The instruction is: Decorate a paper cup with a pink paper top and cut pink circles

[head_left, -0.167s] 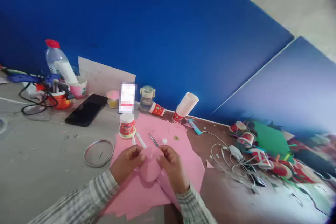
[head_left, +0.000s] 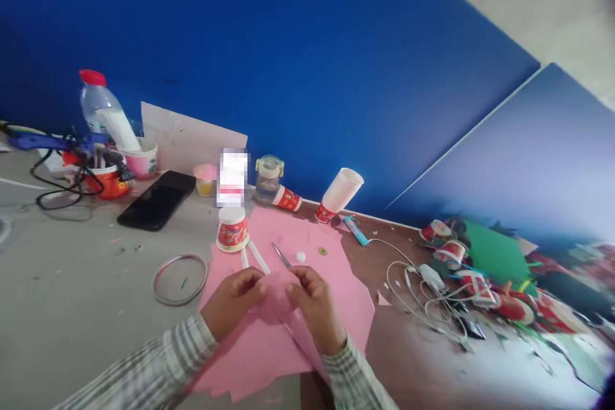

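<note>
L hand (head_left: 234, 303) pinches L edge of small pink piece (head_left: 273, 300) btwn thumb & fingers; R hand (head_left: 314, 307) pinches its R edge same way. Piece is held over larger pink sheet (head_left: 341, 314), near mid-sheet; lower outline of piece hard to tell, pink on pink. Sheet's near edge is jagged, R side comes to a blunt corner on brown tabletop (head_left: 384, 359). Most room: grey tabletop (head_left: 96, 307) L of L forearm, only scraps + thin metal ring (head_left: 173, 302) there; also brown stretch R of sheet, up to cable tangle (head_left: 418, 301). Back edge of table is shut off by blue panel (head_left: 312, 77).

In the way: pointed metal tool (head_left: 281, 254) just beyond R fingers, tip aimed away & L; white strips (head_left: 259, 258) just past L fingers, running to upside-down red/white cup (head_left: 233, 230). White round bit (head_left: 300, 257) & green bit (head_left: 323, 251) lie on sheet, near tool. Further back: blk phone (head_left: 156, 200), lidded jar (head_left: 269, 179), tipped red cup (head_left: 289, 199) beside it, tilted cup stack (head_left: 339, 196), blue tube (head_left: 356, 232). Far R: cup pile (head_left: 475, 288) w/ green sheet (head_left: 492, 253).
</note>
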The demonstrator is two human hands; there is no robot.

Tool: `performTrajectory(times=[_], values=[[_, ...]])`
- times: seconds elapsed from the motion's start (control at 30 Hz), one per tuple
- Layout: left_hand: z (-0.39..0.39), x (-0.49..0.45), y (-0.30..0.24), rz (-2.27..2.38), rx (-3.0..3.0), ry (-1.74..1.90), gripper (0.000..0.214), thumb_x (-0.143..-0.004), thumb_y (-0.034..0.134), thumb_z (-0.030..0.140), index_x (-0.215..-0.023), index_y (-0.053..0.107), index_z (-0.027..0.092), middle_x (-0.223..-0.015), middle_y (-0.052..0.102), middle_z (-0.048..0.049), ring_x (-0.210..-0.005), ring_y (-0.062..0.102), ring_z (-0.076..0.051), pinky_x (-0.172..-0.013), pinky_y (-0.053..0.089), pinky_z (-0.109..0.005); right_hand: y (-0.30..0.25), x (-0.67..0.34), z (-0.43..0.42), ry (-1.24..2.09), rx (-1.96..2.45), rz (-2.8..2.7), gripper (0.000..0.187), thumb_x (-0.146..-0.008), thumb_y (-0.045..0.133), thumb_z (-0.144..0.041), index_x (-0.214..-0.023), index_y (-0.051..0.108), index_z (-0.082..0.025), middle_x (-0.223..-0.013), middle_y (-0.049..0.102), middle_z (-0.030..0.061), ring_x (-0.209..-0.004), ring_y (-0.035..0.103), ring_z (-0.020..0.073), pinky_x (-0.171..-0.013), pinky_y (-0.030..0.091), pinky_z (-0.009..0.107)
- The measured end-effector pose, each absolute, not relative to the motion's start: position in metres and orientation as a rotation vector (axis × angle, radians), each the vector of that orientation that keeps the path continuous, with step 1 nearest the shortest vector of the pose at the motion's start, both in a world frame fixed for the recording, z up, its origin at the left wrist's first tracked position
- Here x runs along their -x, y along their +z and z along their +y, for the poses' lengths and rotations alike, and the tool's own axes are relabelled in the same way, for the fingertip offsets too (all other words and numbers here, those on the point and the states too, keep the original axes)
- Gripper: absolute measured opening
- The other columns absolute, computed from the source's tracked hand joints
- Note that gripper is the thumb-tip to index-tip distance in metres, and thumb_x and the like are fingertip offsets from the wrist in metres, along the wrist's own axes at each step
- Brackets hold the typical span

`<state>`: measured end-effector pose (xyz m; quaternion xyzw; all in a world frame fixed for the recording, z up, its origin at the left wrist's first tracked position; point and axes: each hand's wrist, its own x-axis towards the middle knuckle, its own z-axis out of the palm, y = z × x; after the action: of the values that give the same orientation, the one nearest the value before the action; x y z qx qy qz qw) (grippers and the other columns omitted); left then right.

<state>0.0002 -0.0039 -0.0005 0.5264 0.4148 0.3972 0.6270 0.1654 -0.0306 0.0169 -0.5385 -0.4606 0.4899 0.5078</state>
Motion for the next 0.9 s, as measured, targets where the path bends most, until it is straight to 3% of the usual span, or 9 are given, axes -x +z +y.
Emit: performTrajectory(times=[0.17,0.37,0.7,0.9], values=[[-0.006,0.000,-0.006,1.052,-1.395,0.975,0.018,-0.060,0.056,0.039,-0.057,0.060,0.022,-0.048,0.048,0.0089,-0.049,0.045,-0.013,-0.047,0.037,-0.025,0.021,-0.164,-0.034,1.069,1.304,-1.294,0.017,-0.062,0.063,-0.018,-0.077,0.070,-0.021,-0.069,0.068,0.0005,-0.063,0.058,0.0183,-0.057,0.045,0.023],[-0.005,0.003,-0.009,1.121,-1.742,1.027,0.023,-0.071,0.048,0.037,-0.068,0.067,0.025,-0.057,0.064,0.0030,-0.057,0.055,-0.018,-0.056,0.043,-0.028,0.023,-0.164,-0.037,0.857,1.276,-1.551,0.024,-0.074,0.052,-0.020,-0.088,0.070,-0.026,-0.074,0.065,0.0016,-0.071,0.060,0.0198,-0.067,0.047,0.028],[-0.004,0.003,0.005,1.168,-1.567,0.925,0.014,-0.056,0.061,0.029,-0.067,0.069,0.026,-0.061,0.070,0.0040,-0.062,0.061,-0.019,-0.062,0.049,-0.029,0.022,-0.161,-0.041,0.712,1.239,-1.743,0.030,-0.077,0.051,-0.011,-0.095,0.068,-0.029,-0.067,0.064,0.0007,-0.071,0.060,0.0195,-0.067,0.047,0.028],[-0.004,0.004,0.007,1.157,-1.652,0.878,0.005,-0.060,0.059,0.027,-0.056,0.062,0.025,-0.051,0.064,0.0070,-0.052,0.057,-0.016,-0.053,0.047,-0.027,0.024,-0.161,-0.043,0.755,1.316,-1.689,0.031,-0.074,0.054,-0.015,-0.101,0.063,-0.028,-0.080,0.065,0.0022,-0.077,0.060,0.0210,-0.069,0.047,0.029]])
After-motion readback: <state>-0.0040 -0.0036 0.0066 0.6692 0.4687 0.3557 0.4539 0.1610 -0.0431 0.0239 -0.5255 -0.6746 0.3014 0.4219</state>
